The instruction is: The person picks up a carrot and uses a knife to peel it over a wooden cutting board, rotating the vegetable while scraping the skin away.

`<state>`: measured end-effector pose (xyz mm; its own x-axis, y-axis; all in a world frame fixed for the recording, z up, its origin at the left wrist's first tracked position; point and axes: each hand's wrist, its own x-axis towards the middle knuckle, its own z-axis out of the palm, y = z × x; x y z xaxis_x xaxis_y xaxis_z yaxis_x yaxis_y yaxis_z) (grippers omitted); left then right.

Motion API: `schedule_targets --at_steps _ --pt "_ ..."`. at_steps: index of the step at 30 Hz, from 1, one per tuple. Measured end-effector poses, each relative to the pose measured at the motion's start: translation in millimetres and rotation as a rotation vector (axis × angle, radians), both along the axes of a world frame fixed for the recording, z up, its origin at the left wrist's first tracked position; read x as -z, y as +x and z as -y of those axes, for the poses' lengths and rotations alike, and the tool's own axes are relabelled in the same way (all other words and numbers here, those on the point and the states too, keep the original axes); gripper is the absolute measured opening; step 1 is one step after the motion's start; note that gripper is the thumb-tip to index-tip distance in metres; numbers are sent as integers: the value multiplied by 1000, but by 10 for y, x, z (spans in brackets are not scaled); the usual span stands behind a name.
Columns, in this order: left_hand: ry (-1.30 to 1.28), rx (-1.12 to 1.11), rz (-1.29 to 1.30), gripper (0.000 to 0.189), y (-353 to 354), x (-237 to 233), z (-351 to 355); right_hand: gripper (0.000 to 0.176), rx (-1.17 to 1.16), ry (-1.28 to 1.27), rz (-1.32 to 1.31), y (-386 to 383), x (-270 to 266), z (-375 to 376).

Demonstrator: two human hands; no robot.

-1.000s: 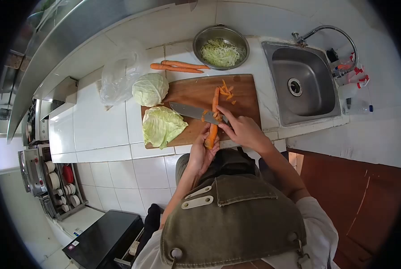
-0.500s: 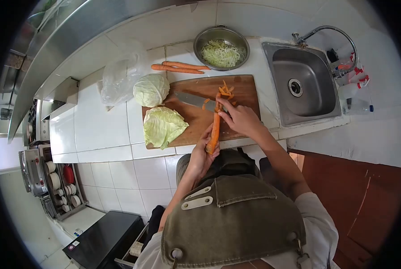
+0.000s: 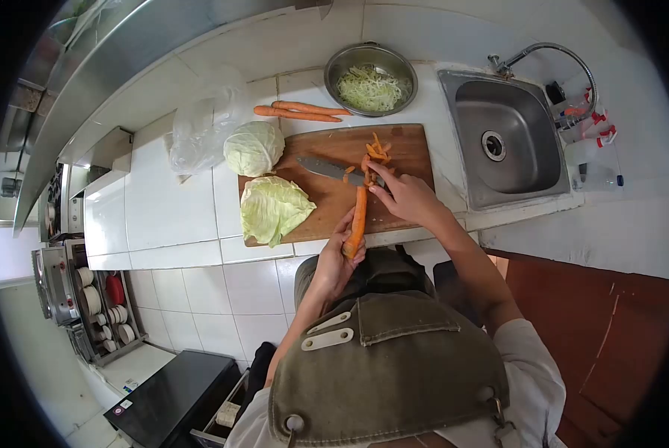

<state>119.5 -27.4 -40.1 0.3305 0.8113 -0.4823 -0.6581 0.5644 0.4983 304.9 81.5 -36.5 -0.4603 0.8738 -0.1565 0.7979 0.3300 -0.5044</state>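
My left hand (image 3: 340, 257) is closed round the lower end of a carrot (image 3: 359, 216), which points up over the near edge of the wooden cutting board (image 3: 334, 138). At the carrot's top end is my right hand (image 3: 398, 196), its fingers bent together; an orange bit shows at the fingertips, but what they grip is too small to tell. A knife (image 3: 321, 167) lies on the board, its handle end hidden. Orange peelings (image 3: 378, 148) lie beyond it. Left on the board rests a cut piece of cabbage (image 3: 274, 210), below a round cabbage (image 3: 253, 149).
Several whole carrots (image 3: 301, 112) lie behind the board. A metal bowl (image 3: 370, 78) holds pale green shreds. A plastic bag (image 3: 200, 131) is at the back left. On the right are a sink (image 3: 499, 175), its faucet (image 3: 547, 46) and bottles (image 3: 590, 149).
My right hand has moved slightly down and right from the carrot's top end. The carrot's upper part now looks separate from the orange bit at the fingertips. My left hand has hardly moved.
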Motion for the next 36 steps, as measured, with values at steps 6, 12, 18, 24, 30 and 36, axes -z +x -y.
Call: schedule_targets --at_steps 6,12,18,24,30,36 --pt "-8 -7 18 52 0 -4 6 50 29 58 50 0 126 -117" --pt "1 -4 -50 55 32 -67 -16 49 33 51 70 -38 157 -233" --pt "1 -2 -95 57 28 -54 -4 44 58 28 78 -105 96 -309" --pt "34 13 -18 53 -21 11 84 42 120 -11 -11 -51 267 -428" --pt "-2 -64 -82 51 -15 -22 42 45 235 -425 -367 96 122 -334" --pt "-64 -92 -56 48 -55 -14 37 42 157 -135 -366 116 71 -83"
